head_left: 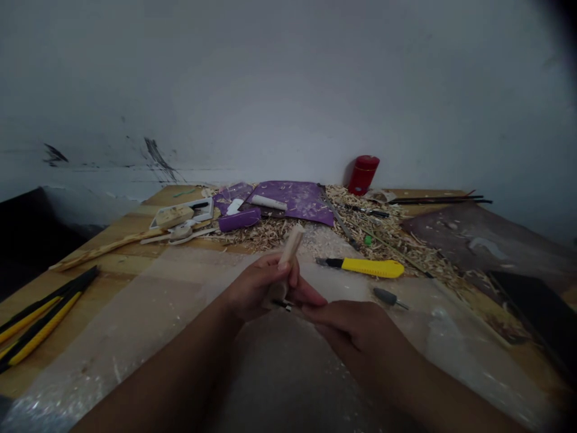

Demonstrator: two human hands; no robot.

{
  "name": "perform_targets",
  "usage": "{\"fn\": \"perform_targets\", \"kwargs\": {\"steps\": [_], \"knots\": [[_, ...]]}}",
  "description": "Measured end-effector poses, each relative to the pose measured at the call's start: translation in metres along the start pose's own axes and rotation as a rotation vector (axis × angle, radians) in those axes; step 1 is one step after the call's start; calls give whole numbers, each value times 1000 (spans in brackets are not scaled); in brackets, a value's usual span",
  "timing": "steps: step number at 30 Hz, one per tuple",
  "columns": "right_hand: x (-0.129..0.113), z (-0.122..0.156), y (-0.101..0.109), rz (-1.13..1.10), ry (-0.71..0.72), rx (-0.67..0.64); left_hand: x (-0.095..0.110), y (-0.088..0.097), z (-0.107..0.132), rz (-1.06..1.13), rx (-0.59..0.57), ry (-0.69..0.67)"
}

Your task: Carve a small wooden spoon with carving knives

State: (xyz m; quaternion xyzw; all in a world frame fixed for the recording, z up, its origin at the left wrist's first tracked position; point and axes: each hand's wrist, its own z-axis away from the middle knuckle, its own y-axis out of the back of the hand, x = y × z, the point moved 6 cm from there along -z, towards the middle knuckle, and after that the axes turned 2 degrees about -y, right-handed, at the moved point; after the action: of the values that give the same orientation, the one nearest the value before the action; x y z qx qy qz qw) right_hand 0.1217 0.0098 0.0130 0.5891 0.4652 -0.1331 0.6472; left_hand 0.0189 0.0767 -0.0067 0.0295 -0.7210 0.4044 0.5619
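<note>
My left hand [259, 285] is closed round a pale wooden stick [291, 245] that points up and away from me. My right hand [349, 322] is closed just to its right, fingers curled, with a small dark blade tip [283, 305] showing between the two hands at the foot of the stick. Both hands hover above a clear plastic sheet [180, 313] laid over the wooden table. A yellow utility knife [365, 266] lies just beyond my right hand, and a small grey pointed tool [390, 297] lies to its right.
Wood shavings [383, 234] cover the far half of the table around purple sandpaper sheets [297, 198] and a red cylinder [363, 174] by the wall. Yellow-and-black tools [40, 319] lie at the left edge, a long carved stick [103, 248] behind them, and dark sheets [487, 240] lie at right.
</note>
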Motion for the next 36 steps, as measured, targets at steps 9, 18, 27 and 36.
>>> {"fn": "perform_targets", "kwargs": {"steps": [9,18,27,36], "knots": [[-8,3,-9,295,87,32,-4,-3,-1,29,32,-8],[0,1,-19,207,56,70,-5,4,-3,-20,109,-58],[6,1,-30,-22,20,225,9,3,-2,25,229,-211],[16,-4,-8,-410,-173,243,15,6,0,17,186,-200]]}}
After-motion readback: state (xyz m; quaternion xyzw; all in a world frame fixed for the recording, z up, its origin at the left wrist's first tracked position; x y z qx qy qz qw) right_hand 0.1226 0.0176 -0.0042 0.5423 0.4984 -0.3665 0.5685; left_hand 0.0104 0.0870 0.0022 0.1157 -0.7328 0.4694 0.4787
